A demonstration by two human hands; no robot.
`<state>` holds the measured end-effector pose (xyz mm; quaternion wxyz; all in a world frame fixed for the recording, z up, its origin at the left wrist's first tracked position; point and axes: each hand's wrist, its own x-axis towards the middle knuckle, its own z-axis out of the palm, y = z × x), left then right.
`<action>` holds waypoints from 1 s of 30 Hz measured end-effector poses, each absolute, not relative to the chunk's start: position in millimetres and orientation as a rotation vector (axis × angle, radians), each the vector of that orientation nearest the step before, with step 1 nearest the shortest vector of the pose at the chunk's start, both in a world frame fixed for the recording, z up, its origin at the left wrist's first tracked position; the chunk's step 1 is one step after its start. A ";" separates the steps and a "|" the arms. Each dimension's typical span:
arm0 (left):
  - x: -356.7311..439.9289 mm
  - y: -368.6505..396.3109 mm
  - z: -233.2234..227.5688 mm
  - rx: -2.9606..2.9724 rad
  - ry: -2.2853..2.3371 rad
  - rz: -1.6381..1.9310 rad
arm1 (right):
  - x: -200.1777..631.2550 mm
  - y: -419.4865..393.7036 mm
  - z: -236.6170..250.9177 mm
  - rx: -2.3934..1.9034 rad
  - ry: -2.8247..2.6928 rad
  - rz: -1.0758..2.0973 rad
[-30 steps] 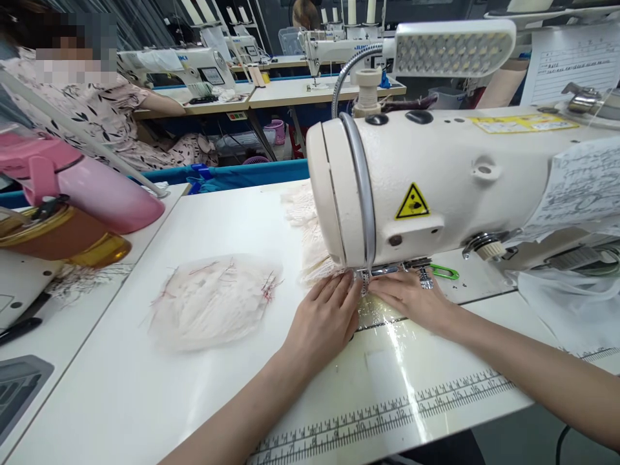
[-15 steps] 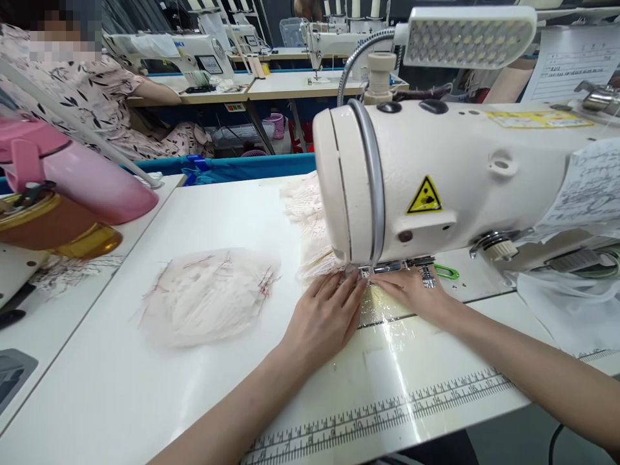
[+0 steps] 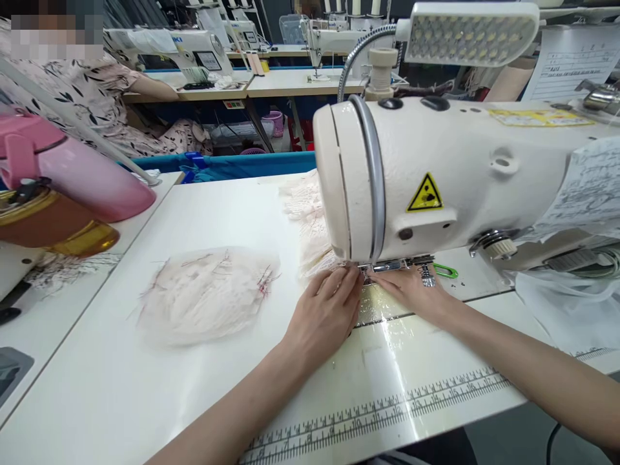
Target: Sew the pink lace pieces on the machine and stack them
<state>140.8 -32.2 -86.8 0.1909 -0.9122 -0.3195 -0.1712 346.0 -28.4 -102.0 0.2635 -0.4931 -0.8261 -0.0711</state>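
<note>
My left hand (image 3: 325, 309) lies palm down beside the needle area of a cream sewing machine (image 3: 450, 174). Its fingers are stretched out, slightly bent, on the near edge of a pale, sheer gathered fabric (image 3: 312, 226). Most of that fabric spreads behind the machine's head. From the right, my right hand (image 3: 411, 287) reaches in under the head, fingers extended toward the presser foot (image 3: 368, 270). Its fingertips are partly hidden, and I cannot make out any cloth between them. A second sheer piece with red threads (image 3: 208, 294) rests flat to the left.
A printed ruler (image 3: 382, 410) runs along the table's front edge. A green clip-like piece (image 3: 445, 270) and white cloth (image 3: 571, 307) lie right. At left are a pink bottle (image 3: 92, 168) and an amber cup (image 3: 58, 223). Beyond sits a person in a patterned top (image 3: 72, 97).
My left hand's fingertips have shifted slightly left, away from the presser foot. My right hand stays nearly in place. The view has moved a little.
</note>
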 end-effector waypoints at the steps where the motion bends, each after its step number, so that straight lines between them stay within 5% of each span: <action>1: 141.1 -32.4 -87.0 -2.547 -0.858 -0.475 | 346.0 -29.2 -101.3 -1.349 -2.249 -0.197; 30: 141.5 -33.0 -82.4 -2.632 -1.125 -0.422 | 342.7 -40.1 -90.7 -1.416 -2.421 -0.222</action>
